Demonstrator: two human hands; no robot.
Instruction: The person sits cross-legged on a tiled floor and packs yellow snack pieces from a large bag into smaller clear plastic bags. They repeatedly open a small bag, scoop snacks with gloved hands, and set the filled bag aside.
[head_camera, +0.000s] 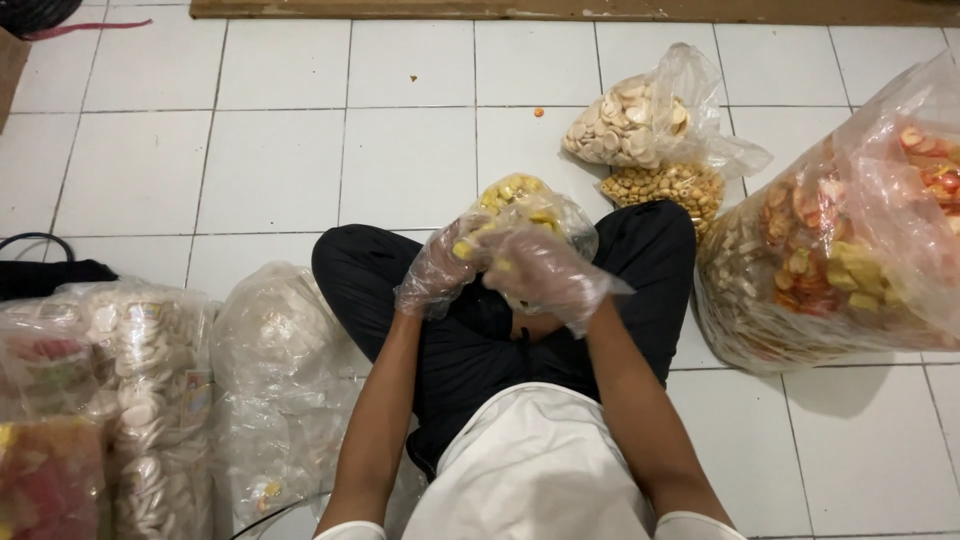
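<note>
Yellow crackers (510, 192) (clear bag); black trousers (640, 260); white floor tiles (280, 170)

glossy clear plastic bag (535, 205), thin plastic gloves (545, 275), smooth floor tiles (280, 170)

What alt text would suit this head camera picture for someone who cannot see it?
A person sitting cross-legged on a white tiled floor holds a small bag of yellow snacks with the gloved left hand and right hand. Larger bags of crackers lie around.

Two gloved hands (500, 265); seven snack bags (525, 205)
</note>
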